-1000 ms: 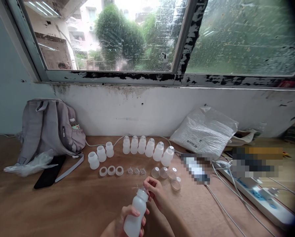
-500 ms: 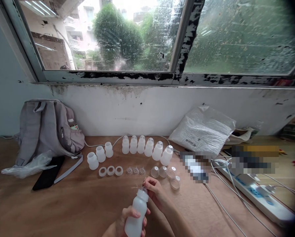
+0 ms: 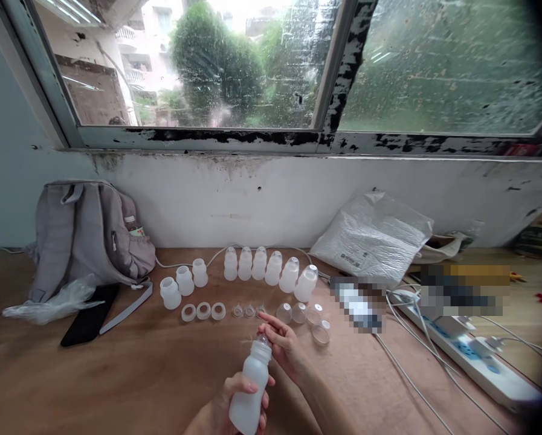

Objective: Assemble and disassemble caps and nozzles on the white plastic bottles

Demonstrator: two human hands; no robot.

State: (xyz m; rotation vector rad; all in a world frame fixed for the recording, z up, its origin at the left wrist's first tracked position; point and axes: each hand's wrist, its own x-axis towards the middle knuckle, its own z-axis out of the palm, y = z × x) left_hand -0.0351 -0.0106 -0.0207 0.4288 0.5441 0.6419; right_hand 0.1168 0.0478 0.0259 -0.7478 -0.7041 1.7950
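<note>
My left hand (image 3: 231, 393) is wrapped round a translucent white baby bottle (image 3: 251, 379), which it holds tilted at the near edge of the view. A clear nipple (image 3: 262, 339) sits at the bottle's mouth. Against it are the fingertips of my right hand (image 3: 289, 351), its index finger raised and stretched out while the thumb and another finger stay at the nipple. Just beyond lie more nipples (image 3: 249, 311) in a row. To their left are white collar rings (image 3: 203, 311), and to their right clear domed caps (image 3: 299, 313).
Open bottles (image 3: 185, 281) stand at the left, and several capped bottles (image 3: 260, 264) curve along the back. A grey backpack (image 3: 89, 229) and black phone-like slab (image 3: 87, 317) are further left. A silvery bag (image 3: 373, 235), cables and a power strip (image 3: 501, 376) occupy the right.
My right index finger has lifted and straightened away from the nipple, toward the row beyond. My left hand and the bottle have barely moved.
</note>
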